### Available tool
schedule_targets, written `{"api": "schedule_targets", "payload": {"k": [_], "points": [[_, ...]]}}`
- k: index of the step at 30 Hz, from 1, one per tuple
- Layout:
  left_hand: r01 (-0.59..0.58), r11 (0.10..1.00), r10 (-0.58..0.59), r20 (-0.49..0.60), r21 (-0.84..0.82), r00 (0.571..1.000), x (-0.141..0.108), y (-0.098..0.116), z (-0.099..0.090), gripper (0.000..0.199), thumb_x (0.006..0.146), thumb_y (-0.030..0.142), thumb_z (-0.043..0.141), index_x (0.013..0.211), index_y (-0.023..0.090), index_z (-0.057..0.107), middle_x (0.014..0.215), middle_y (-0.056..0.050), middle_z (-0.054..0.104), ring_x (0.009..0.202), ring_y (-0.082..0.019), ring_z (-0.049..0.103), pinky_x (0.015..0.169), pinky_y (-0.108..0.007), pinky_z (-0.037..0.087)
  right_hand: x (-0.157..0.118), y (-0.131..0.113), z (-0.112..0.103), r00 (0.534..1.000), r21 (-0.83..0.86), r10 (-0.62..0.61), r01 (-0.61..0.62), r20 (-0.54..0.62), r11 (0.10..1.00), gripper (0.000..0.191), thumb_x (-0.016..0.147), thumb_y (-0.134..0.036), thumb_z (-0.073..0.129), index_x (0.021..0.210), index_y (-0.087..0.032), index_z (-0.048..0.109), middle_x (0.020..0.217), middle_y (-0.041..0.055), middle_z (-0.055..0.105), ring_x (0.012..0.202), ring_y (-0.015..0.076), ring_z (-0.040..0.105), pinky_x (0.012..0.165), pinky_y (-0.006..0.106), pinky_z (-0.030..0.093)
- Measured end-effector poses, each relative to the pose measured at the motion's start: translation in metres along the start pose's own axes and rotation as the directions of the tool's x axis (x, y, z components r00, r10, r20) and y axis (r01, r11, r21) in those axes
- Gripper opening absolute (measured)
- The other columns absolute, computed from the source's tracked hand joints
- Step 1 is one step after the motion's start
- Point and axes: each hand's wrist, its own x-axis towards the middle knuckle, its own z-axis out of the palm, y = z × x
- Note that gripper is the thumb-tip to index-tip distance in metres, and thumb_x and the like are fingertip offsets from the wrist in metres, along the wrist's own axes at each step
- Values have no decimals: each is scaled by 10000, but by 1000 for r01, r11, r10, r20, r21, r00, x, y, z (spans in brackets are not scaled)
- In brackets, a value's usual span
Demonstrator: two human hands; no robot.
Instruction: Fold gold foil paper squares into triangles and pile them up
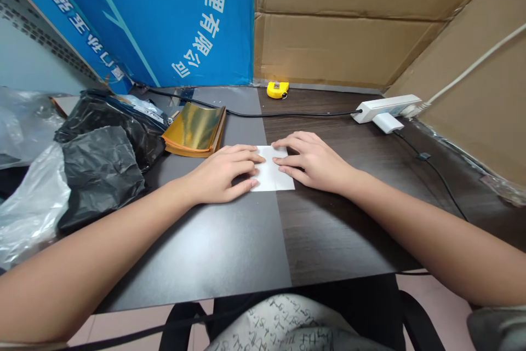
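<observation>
A small white sheet of paper (269, 176) lies flat on the desk, across the seam between its grey and dark wood-grain halves. My left hand (226, 173) rests on the paper's left side, fingers stretched out and palm down. From the other side my right hand (314, 162) lies on the right part of the sheet, its fingers apart. Both hands touch the paper without gripping it. Just beyond my left hand sits a stack of shiny gold foil sheets (197, 126), slightly curled.
A yellow tape measure (278, 90) lies near the cardboard wall (345, 50). At the right is a white power strip (386, 107) with a plug and black cable (287, 115). Crumpled black plastic bags (102, 170) and clear plastic (33, 208) fill the left side.
</observation>
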Motion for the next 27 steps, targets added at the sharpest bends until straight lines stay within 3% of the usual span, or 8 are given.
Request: {"api": "schedule_targets", "payload": {"k": [4,7,12,15,19,22,27], "points": [[-44,997,46,16,-68,999,1,1,-1,202,972,362,594,913,171,614,1352,-118,661,1364,-289,554,1105,-453,490,2,-2,0,997,83,-50,45,56,995,329,1023,-324,525,1219,-160,732,1295,152,680,1168,283,643,995,495,532],[-22,996,24,23,-89,999,1,0,-2,299,959,462,627,1006,167,628,1315,-128,675,1278,-279,618,1043,-423,509,2,-1,4,997,130,-68,61,45,990,348,1025,-331,530,1261,-145,705,1318,153,677,1218,282,636,1025,489,526],[25,997,-24,20,-79,1000,2,-2,-2,344,982,508,596,1084,187,669,1154,-82,734,1140,-224,670,994,-353,478,1,2,10,998,169,-26,17,51,985,309,1009,-337,566,1226,-169,708,1341,127,680,1267,275,627,1056,477,517],[-7,998,6,-18,-57,1000,2,-4,-2,353,982,518,595,1095,193,673,1106,-72,749,1079,-205,691,960,-327,481,1,2,10,998,165,-33,24,49,986,281,1012,-337,557,1178,-185,725,1356,122,667,1245,273,638,1027,463,530],[-102,993,101,-26,-51,995,1,-10,-2,219,1025,359,561,1100,196,689,1096,-66,753,1038,-172,704,907,-289,514,1,1,9,999,142,-27,20,46,990,288,1017,-351,543,1141,-168,727,1284,130,691,1173,285,668,951,460,556],[-106,993,103,-49,-59,993,1,-13,-4,260,1058,226,449,1073,198,707,1070,-69,759,1035,-161,708,900,-294,535,2,1,9,998,168,-29,21,48,986,280,1021,-353,536,1098,-160,725,1224,132,718,1238,292,643,989,465,543],[-59,998,52,-177,-35,983,5,-5,-1,226,1036,247,511,1021,213,734,1009,-57,768,1099,-183,690,970,-361,524,2,2,8,998,191,-38,27,56,981,246,1012,-323,542,1016,-185,745,1234,115,720,1256,285,637,1007,465,541]]}}
